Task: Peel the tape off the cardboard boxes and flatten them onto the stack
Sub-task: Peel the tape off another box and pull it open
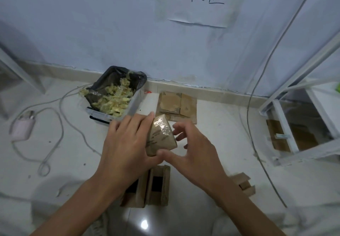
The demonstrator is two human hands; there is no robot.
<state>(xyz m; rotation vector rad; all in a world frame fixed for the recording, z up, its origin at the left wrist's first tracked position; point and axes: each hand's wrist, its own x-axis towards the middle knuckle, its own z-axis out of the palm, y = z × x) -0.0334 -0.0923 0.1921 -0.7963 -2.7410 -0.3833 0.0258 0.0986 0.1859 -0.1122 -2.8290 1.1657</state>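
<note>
Two hands work one small taped cardboard box (161,136), held in the air above the white floor (211,121), near the middle of the scene. Our left hand (127,143) wraps its far side, fingers curled round it; our right hand (193,143) pinches the near corner with the thumb while its spread fingers hover at the right edge, seemingly hunting a tape end. Glossy clear tape (162,125) covers the upper face.

We judge the risk plain: thin tape may tear into slivers if pulled at a sharp angle, or lift the paper skin off the cardboard; the box could also slip from so light a pinch.

Far of the hands lies the stack of flattened boxes (176,105) against the wall's base. To its left sits a bin lined with a black bag (117,95), full of wadded tape. Near us stand more unopened boxes (156,186), one loose cardboard scrap (244,182) to the right. Cables (60,125) loop across the left floor; a white frame (287,125) crowds the right.
</note>
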